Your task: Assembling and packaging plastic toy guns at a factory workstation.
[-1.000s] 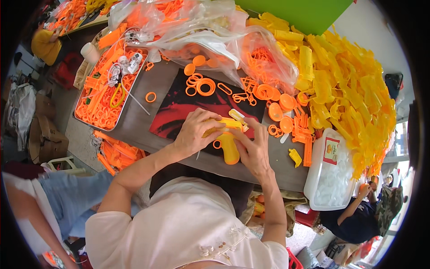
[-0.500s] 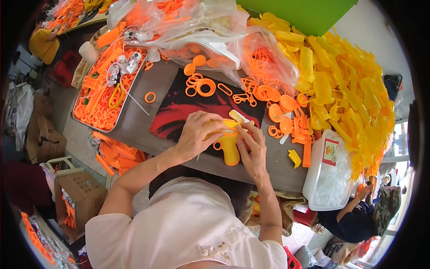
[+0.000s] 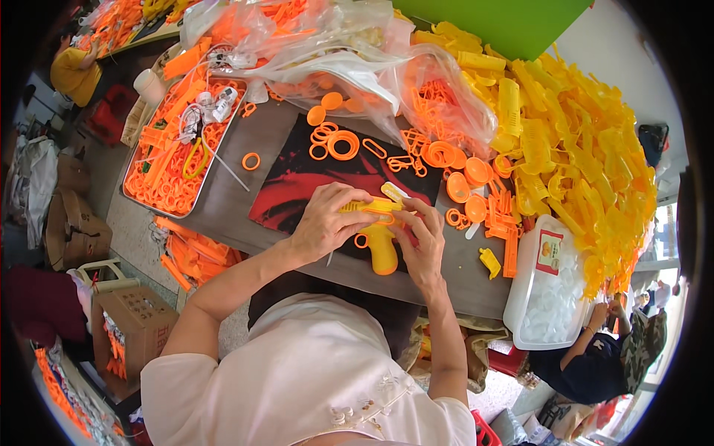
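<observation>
Our left hand [image 3: 323,221] pinches the front of a yellow toy gun [image 3: 383,251] between thumb and fingers, and our right hand [image 3: 422,241] pinches its rear end with bent fingers. The toy lies directly between our hands, over the near part of the red-and-black mat [image 3: 286,192]. Its long axis runs crosswise, left to right, with its handle pointing back toward us. Both our hands touch it, so neither is nearer. Loose orange rings [image 3: 332,146] lie beyond, well apart from our fingers.
</observation>
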Action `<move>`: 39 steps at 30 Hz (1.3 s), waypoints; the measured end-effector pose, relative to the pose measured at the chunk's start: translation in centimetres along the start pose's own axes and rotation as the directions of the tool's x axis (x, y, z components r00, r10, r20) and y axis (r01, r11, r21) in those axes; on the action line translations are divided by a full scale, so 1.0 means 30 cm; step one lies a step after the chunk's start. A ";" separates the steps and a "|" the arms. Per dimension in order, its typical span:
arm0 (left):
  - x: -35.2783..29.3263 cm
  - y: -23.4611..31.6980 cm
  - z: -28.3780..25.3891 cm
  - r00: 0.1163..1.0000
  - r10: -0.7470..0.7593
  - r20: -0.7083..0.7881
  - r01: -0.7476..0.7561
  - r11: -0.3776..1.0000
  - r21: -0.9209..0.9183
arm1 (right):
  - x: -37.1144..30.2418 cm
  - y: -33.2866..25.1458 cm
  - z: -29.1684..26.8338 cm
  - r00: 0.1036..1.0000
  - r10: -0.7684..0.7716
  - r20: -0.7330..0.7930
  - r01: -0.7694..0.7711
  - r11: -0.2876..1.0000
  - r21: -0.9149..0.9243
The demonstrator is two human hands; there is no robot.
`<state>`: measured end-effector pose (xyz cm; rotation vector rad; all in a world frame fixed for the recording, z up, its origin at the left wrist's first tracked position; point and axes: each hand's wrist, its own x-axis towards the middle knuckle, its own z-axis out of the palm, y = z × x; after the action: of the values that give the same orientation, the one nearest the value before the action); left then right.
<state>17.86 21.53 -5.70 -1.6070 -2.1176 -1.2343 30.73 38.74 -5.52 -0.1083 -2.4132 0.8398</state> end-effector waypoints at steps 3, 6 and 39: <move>0.004 0.004 -0.003 1.000 -0.012 0.019 0.012 1.000 0.014 | 0.010 0.005 -0.003 0.998 -0.061 -0.023 0.060 0.998 -0.017; 0.004 -0.002 -0.001 0.999 -0.015 0.039 0.014 1.000 0.023 | 0.031 0.002 -0.016 0.995 -0.100 0.005 0.100 0.994 -0.051; -0.031 -0.074 -0.024 0.983 0.171 0.061 -0.165 0.982 -0.089 | 0.045 0.009 0.014 0.845 0.464 0.267 -0.520 0.591 0.617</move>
<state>16.05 20.25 -6.91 -1.8462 -1.9440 -1.2454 29.37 39.07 -5.28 -0.4895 -1.9896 1.9690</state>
